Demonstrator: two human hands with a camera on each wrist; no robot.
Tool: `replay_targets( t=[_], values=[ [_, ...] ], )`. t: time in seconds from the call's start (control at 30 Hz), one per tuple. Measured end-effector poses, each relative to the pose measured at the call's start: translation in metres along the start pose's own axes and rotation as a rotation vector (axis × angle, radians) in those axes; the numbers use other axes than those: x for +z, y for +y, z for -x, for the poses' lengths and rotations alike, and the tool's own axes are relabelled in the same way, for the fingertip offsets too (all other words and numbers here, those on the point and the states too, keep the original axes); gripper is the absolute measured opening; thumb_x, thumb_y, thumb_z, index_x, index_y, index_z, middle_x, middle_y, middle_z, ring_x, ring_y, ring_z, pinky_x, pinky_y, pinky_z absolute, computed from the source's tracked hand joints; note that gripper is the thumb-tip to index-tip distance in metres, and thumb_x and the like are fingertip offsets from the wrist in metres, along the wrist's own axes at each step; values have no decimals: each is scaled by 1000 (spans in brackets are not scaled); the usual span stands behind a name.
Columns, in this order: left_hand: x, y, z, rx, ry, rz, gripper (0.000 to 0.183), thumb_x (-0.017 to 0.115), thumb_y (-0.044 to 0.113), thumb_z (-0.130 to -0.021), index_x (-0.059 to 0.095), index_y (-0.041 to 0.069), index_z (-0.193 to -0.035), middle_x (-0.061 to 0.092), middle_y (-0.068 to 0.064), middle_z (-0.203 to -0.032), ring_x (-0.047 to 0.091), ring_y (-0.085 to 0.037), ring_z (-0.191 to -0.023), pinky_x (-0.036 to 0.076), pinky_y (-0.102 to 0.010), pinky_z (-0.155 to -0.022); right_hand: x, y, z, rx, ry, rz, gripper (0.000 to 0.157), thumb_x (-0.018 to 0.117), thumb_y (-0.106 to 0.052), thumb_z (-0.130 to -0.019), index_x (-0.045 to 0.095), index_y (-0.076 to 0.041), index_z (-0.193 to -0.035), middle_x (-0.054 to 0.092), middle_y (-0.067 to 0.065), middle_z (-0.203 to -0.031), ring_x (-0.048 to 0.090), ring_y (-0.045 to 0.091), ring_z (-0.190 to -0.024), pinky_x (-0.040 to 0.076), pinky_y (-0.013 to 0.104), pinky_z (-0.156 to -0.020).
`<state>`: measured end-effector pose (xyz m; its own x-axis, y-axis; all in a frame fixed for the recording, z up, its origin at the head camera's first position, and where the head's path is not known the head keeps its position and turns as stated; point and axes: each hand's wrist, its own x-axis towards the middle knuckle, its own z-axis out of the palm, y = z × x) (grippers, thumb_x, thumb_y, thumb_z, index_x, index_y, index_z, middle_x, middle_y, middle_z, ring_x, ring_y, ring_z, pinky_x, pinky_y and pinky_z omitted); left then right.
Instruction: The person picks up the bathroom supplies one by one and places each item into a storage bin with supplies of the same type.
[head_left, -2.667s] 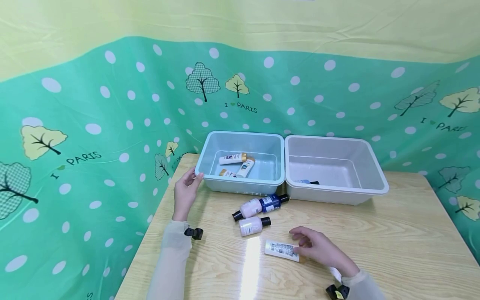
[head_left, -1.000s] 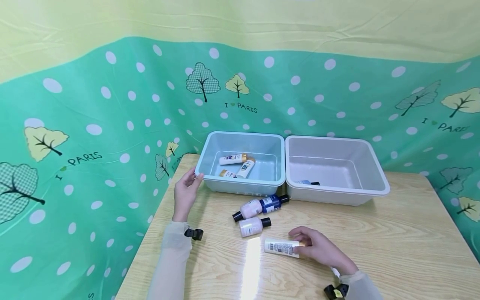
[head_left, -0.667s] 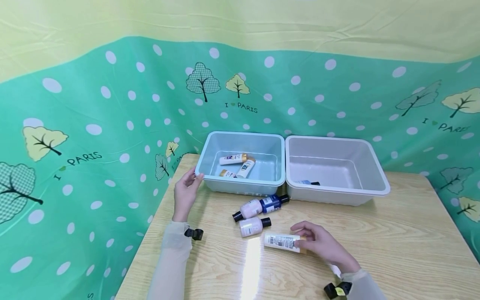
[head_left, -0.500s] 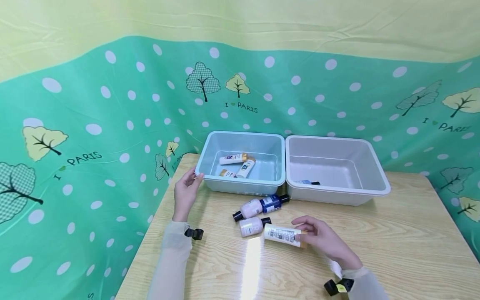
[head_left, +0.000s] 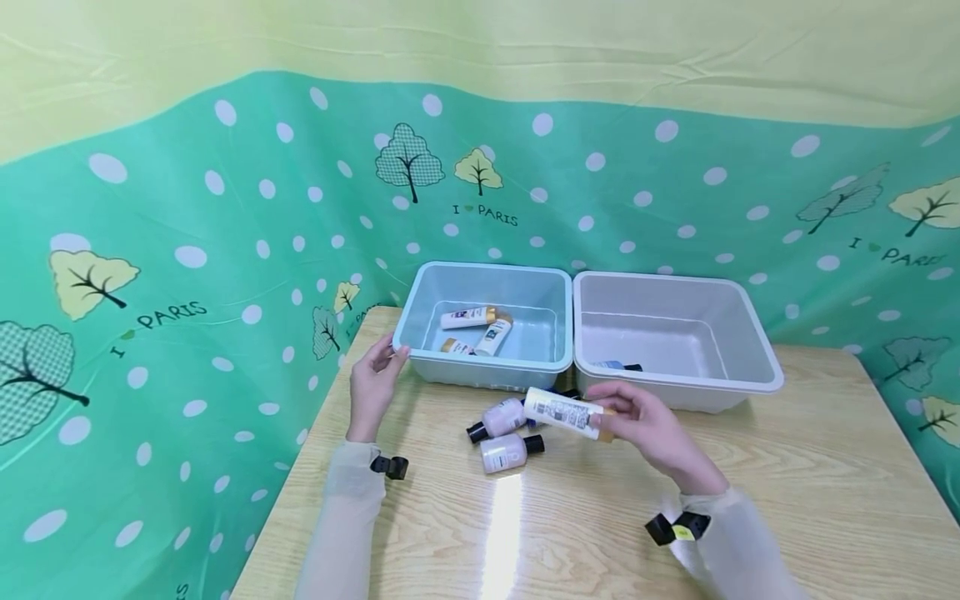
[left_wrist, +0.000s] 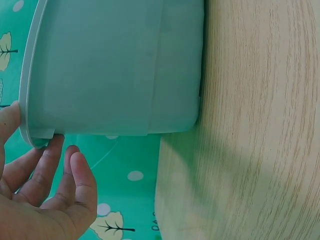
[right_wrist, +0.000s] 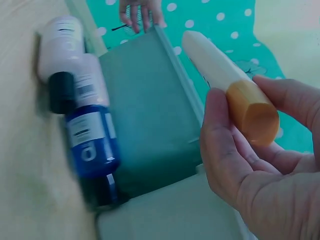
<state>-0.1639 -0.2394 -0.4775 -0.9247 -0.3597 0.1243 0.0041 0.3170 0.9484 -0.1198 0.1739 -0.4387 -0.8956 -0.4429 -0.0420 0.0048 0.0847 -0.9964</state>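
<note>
My right hand [head_left: 652, 429] pinches a white bottle [head_left: 558, 411] by its gold cap [right_wrist: 255, 112] between thumb and fingers. The bottle is tilted above the table, in front of the bins. Beneath it lie two pale pink bottles [head_left: 504, 452] with black caps and a dark blue bottle [right_wrist: 92, 140], partly hidden in the head view. My left hand [head_left: 371, 387] grips the near left corner of the light blue bin [left_wrist: 115, 70], thumb and fingertips at the rim. Inside that bin are three white bottles [head_left: 468, 317] with gold caps.
To the right, against the blue bin, stands a grey bin [head_left: 675, 383] holding a blue bottle [head_left: 617, 365] with a black cap. Both bins sit on a wooden table [head_left: 435, 533], with a green printed curtain [head_left: 300, 142] behind and along the left.
My right hand has lifted the white bottle off the table and moved it away from me, toward the bins, so it now overlaps the dark blue bottle. My left hand has stayed put.
</note>
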Motion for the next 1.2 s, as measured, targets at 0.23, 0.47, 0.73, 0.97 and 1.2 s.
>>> replay_targets(
  t=[0.23, 0.47, 0.73, 0.97, 1.2],
  values=[
    [0, 1, 0, 2, 12, 4, 47, 67, 44, -82, 59, 24, -124, 65, -1, -108, 60, -16, -95, 52, -33, -77, -3, -31, -24, 3, 38, 55, 46, 70, -16, -83, 51, -2, -122, 61, 17, -106, 60, 29, -90, 53, 33, -68],
    [-1, 0, -1, 0, 12, 4, 44, 67, 39, -83, 58, 25, -124, 65, -1, -108, 60, -16, -95, 52, -33, -76, -7, -60, -56, 13, 45, 61, 47, 71, -22, -82, 52, -6, -123, 59, 16, -109, 59, 30, -94, 53, 36, -76],
    [0, -1, 0, 4, 2, 13, 42, 67, 39, -84, 59, 26, -123, 65, 0, -105, 59, -16, -94, 52, -33, -76, -4, -90, -97, 17, 54, 49, 44, 71, -23, -83, 53, -10, -121, 60, 16, -109, 59, 30, -95, 51, 43, -81],
    [-1, -1, 0, 6, 2, 7, 48, 66, 48, -81, 59, 26, -123, 65, 0, -105, 59, -16, -95, 52, -33, -77, -1, -103, -138, 52, 61, 45, 46, 72, -24, -82, 52, -11, -122, 60, 14, -107, 59, 29, -94, 50, 40, -82],
    [-1, -2, 0, 12, 6, 7, 44, 67, 42, -83, 59, 26, -123, 66, 0, -105, 60, -16, -93, 52, -33, -74, 4, -106, -180, 100, 113, 35, 41, 71, -19, -82, 54, -13, -119, 59, 12, -109, 58, 26, -97, 49, 40, -85]
  ],
)
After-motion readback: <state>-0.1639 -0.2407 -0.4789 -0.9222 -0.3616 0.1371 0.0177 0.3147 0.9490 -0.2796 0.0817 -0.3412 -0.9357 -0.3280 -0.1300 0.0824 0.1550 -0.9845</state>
